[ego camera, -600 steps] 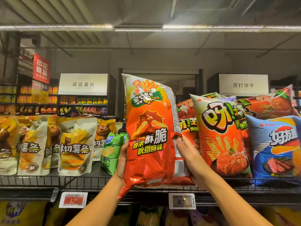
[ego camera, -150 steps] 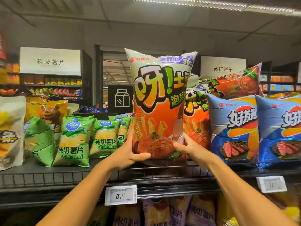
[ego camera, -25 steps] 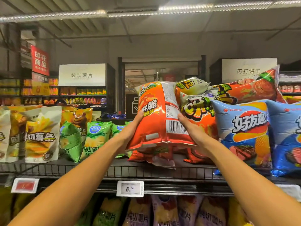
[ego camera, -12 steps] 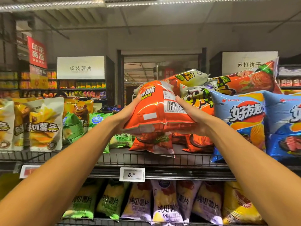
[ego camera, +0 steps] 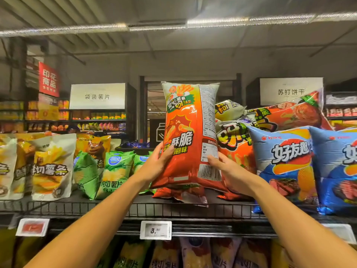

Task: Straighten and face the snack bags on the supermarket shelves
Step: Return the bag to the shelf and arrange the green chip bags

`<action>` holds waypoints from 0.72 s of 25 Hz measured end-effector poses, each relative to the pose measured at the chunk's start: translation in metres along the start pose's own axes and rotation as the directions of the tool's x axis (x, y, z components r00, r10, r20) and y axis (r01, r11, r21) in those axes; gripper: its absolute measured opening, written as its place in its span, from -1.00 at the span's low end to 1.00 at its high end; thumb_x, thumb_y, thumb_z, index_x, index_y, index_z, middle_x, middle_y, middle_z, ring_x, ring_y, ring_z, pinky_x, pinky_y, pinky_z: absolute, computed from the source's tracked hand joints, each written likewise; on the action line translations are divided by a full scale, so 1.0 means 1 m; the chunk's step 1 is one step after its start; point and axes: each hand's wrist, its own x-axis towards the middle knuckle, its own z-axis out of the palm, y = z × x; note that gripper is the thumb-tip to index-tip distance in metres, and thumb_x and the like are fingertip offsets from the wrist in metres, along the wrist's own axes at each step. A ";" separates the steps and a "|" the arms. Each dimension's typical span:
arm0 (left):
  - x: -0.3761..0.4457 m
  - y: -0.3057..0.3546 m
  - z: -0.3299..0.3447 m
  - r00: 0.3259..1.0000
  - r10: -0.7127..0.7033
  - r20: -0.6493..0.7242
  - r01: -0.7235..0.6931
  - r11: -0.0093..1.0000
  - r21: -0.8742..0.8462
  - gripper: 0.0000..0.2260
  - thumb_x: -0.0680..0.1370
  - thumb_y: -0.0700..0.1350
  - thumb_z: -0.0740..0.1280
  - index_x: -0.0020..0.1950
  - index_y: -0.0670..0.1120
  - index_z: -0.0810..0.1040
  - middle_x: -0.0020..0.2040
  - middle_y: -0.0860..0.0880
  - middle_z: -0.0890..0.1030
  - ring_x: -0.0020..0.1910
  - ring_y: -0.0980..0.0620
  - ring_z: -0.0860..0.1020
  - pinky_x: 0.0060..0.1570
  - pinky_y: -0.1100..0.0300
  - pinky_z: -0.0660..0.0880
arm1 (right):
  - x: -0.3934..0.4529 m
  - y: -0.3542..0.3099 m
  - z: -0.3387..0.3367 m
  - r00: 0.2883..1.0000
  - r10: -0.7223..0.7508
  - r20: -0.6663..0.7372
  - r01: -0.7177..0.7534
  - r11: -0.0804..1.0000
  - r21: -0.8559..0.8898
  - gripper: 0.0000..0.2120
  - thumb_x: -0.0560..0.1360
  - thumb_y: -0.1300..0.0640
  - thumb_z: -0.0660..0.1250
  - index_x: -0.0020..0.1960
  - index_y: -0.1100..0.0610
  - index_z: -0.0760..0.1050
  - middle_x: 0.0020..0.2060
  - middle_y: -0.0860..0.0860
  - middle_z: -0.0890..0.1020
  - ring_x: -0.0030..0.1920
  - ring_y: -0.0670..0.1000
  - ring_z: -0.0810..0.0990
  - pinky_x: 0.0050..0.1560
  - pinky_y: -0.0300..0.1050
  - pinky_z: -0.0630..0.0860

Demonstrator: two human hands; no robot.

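Tipped upright now, the orange "酥脆" bag [ego camera: 190, 136] stays gripped by left hand [ego camera: 156, 165] and right hand [ego camera: 229, 173].

tall snack bag [ego camera: 190, 136] upright between left hand [ego camera: 156, 165] and right hand [ego camera: 230, 174] – above flat bag [ego camera: 181, 195] on shelf [ego camera: 135, 209] | chip bags [ego camera: 114, 171] left | pillow bags [ego camera: 284, 167] right | price tag [ego camera: 155, 230] below on shelf edge
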 end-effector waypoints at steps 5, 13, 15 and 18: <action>-0.006 -0.002 0.010 1.000 0.012 -0.026 -0.012 1.000 0.003 -0.66 0.45 0.17 0.30 0.20 0.16 0.43 0.01 0.14 0.71 -0.02 0.13 0.69 -0.16 0.29 0.59 | -0.001 0.009 -0.011 1.000 -0.003 -0.007 0.003 0.998 -0.059 -0.18 0.30 -0.32 0.54 0.46 -0.13 0.34 0.30 -0.08 0.62 0.29 0.01 0.61 0.20 0.03 0.58; -0.010 0.012 0.038 0.996 0.041 -0.079 -0.030 0.990 0.138 -0.46 0.37 0.29 0.46 0.24 0.22 0.32 0.31 0.13 0.44 0.30 0.01 0.50 0.33 -0.11 0.43 | 0.009 0.029 -0.013 0.954 -0.024 -0.298 0.069 0.987 0.143 -0.74 0.66 -0.10 0.17 0.19 -0.15 0.61 -0.10 -0.12 0.74 -0.14 -0.10 0.67 -0.07 -0.14 0.50; -0.014 0.011 0.045 0.996 -0.026 -0.080 0.032 0.997 0.069 -0.30 0.20 0.28 0.51 0.26 0.23 0.30 0.40 0.02 0.37 0.36 -0.03 0.44 0.33 -0.20 0.42 | 0.012 0.031 -0.012 0.934 -0.018 -0.356 0.122 0.955 0.271 -0.66 0.66 -0.04 0.15 -0.03 -0.05 0.69 -0.28 -0.07 0.68 -0.23 -0.06 0.58 -0.17 -0.12 0.49; -0.018 0.007 0.055 0.995 -0.015 -0.097 0.028 0.990 0.141 0.13 0.08 0.36 0.50 0.54 0.10 0.07 0.50 -0.04 0.24 0.47 -0.04 0.30 0.41 -0.18 0.32 | 0.018 0.036 -0.001 0.923 0.044 -0.382 0.090 0.941 0.326 -0.62 0.65 -0.06 0.07 0.01 0.03 0.64 -0.09 0.11 0.68 -0.07 0.08 0.56 0.04 0.07 0.46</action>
